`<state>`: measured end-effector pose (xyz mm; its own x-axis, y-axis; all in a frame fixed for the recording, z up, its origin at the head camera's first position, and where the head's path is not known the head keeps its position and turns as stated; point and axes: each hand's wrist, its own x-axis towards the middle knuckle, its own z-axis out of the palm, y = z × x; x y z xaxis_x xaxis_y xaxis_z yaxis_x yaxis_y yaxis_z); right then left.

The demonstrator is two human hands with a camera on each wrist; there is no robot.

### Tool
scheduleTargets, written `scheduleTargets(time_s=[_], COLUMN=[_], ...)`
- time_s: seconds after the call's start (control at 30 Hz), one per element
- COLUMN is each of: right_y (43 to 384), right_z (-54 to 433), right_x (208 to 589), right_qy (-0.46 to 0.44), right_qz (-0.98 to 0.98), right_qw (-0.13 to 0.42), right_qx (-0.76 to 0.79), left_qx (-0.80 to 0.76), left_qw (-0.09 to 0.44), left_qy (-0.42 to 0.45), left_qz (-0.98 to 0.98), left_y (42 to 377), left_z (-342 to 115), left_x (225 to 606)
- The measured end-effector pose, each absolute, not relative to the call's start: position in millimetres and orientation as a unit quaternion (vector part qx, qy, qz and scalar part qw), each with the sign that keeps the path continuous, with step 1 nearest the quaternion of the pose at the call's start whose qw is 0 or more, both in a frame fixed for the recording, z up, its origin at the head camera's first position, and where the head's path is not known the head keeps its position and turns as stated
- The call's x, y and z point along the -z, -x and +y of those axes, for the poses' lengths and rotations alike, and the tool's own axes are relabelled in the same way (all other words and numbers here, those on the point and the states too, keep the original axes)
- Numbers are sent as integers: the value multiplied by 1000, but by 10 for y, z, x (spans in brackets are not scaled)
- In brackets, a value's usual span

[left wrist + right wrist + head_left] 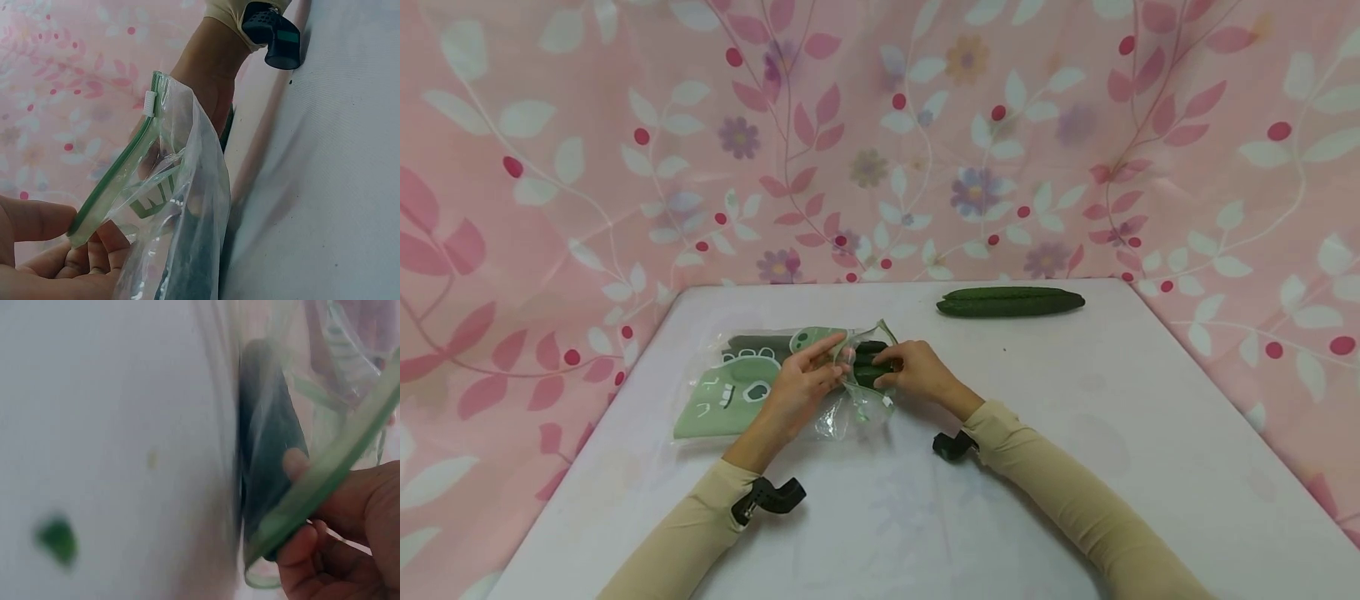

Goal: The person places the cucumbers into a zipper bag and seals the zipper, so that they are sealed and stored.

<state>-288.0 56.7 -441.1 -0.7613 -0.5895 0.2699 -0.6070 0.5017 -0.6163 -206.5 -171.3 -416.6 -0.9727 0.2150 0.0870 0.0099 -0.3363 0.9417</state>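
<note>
A clear slider zip bag [726, 408] with a green cartoon print lies on the table, its mouth facing right. My left hand [797, 387] pinches the bag's green zip edge [115, 165] between thumb and fingers, and the mouth stands open. At the mouth, my right hand [921, 372] grips the near end of a dark green cucumber [269, 431] whose length lies inside the bag. Dark green shapes [868, 348] show side by side at the opening, partly hidden by the fingers. The white slider [149, 104] sits at one end of the zip.
Dark green cucumbers [1011, 303] lie side by side near the table's back edge, right of the bag. A white cloth covers the table [1037, 392]. Pink floral fabric [880, 142] hangs behind it. Each wrist wears a black camera mount [771, 497].
</note>
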Motion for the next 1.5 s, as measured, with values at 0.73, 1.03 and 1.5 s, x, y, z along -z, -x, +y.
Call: scheduleTargets(time_s=[0.73,1.03,1.5], right_y=[2899,2885,2808], right_z=[587,612,576], right_x=[4410,4439,4486], right_qy=[-345,-378,-333], right_qz=[-864,-858,-891], right_qw=[60,26,-12], right_qx=[-363,-348,-308], left_qx=[-807,-820,-823], left_qw=[60,68,65], left_qy=[-93,-96,-97], left_qz=[580,560,555], left_y=[2068,2082,2073], left_z=[-1718,-1701,-1711], left_x=[4151,4168,4167])
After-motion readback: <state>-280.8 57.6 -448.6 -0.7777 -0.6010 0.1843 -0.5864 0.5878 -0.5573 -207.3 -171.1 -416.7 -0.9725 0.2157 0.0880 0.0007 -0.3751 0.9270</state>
